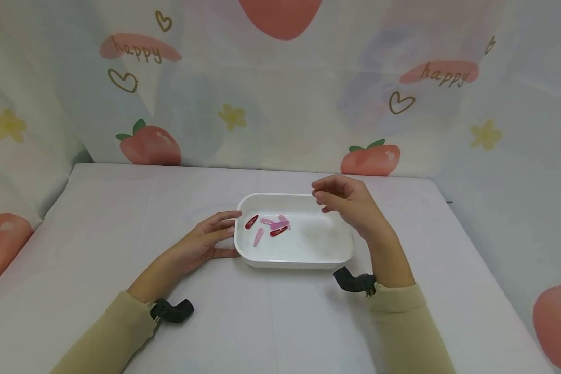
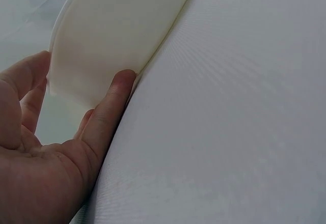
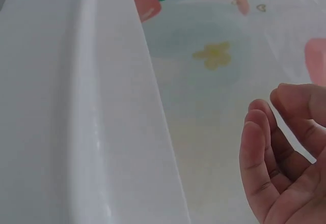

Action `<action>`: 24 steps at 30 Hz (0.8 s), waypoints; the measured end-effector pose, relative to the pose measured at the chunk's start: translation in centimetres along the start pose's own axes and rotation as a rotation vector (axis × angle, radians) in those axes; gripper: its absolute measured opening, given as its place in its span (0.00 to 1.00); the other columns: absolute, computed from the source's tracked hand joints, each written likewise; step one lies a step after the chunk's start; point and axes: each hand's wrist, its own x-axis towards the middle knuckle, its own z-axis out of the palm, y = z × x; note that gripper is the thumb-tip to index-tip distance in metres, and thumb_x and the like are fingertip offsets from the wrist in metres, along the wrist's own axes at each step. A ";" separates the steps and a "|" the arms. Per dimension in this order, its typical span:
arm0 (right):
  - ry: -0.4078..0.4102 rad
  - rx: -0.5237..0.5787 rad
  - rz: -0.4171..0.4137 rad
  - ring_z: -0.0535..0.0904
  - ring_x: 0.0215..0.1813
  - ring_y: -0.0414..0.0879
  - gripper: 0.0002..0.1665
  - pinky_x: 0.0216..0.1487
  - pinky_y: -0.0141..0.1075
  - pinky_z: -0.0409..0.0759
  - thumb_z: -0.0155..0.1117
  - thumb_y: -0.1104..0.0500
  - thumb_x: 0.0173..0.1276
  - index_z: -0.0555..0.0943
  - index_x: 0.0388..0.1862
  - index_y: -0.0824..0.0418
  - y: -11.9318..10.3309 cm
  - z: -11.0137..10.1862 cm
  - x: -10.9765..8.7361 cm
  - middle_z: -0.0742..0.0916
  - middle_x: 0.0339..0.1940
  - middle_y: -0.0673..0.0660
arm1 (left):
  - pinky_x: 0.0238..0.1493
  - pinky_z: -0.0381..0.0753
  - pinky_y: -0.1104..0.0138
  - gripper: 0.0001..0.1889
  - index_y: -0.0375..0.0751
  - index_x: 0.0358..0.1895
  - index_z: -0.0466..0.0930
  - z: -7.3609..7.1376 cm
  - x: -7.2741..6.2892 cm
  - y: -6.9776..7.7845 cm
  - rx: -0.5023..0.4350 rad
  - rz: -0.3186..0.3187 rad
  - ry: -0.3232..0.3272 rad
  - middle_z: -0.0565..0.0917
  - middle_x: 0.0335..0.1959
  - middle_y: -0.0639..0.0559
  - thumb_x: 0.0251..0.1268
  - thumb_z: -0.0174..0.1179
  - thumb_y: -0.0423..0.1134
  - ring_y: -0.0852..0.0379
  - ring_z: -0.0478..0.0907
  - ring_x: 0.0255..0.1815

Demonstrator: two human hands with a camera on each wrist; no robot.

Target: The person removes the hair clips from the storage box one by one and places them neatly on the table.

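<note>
A white rectangular tray [image 1: 308, 263] stands on the table, holding several snap hair clips at its left end. Among these are a red hair clip [image 1: 251, 222], a pale pink hair clip [image 1: 258, 237] lying apart, and a small overlapping cluster with another red hair clip [image 1: 278, 231]. My left hand [image 1: 201, 242] rests its fairly straight fingers against the tray's left end; in the left wrist view the thumb [image 2: 113, 99] lies along the outer wall near the base. Above the tray's right back corner hovers my right hand [image 1: 348, 203], fingers loosely bent, with nothing visible between thumb and fingertips [image 3: 253, 137].
A white cloth [image 1: 280, 317] covers the table. Behind it and at the sides hang printed curtains [image 1: 280, 104] with strawberries, flowers and hearts. Black wrist cameras [image 1: 172, 311] sit at both sleeve cuffs.
</note>
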 end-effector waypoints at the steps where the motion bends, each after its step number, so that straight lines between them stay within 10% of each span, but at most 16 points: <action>1: -0.008 0.017 -0.013 0.81 0.48 0.57 0.16 0.45 0.36 0.87 0.64 0.59 0.72 0.80 0.55 0.63 -0.5 0.5 0.3 0.84 0.48 0.63 | 0.56 0.82 0.46 0.29 0.44 0.76 0.59 0.0 0.0 0.0 0.001 0.001 0.000 0.60 0.74 0.37 0.76 0.55 0.38 0.41 0.68 0.69; 10: -0.064 0.099 -0.042 0.82 0.45 0.52 0.15 0.45 0.38 0.87 0.64 0.62 0.71 0.81 0.55 0.64 -2.0 4.6 2.0 0.84 0.49 0.66 | 0.56 0.81 0.45 0.28 0.44 0.76 0.60 0.0 0.1 0.0 -0.010 -0.004 0.005 0.61 0.74 0.38 0.76 0.54 0.37 0.40 0.68 0.69; 24: -0.265 -0.395 0.105 0.83 0.50 0.48 0.18 0.53 0.41 0.82 0.67 0.57 0.68 0.84 0.56 0.56 1.8 8.1 2.7 0.87 0.51 0.53 | 0.57 0.81 0.45 0.28 0.44 0.77 0.57 -0.2 0.1 -0.1 -0.003 -0.009 -0.005 0.61 0.74 0.40 0.78 0.52 0.36 0.40 0.68 0.69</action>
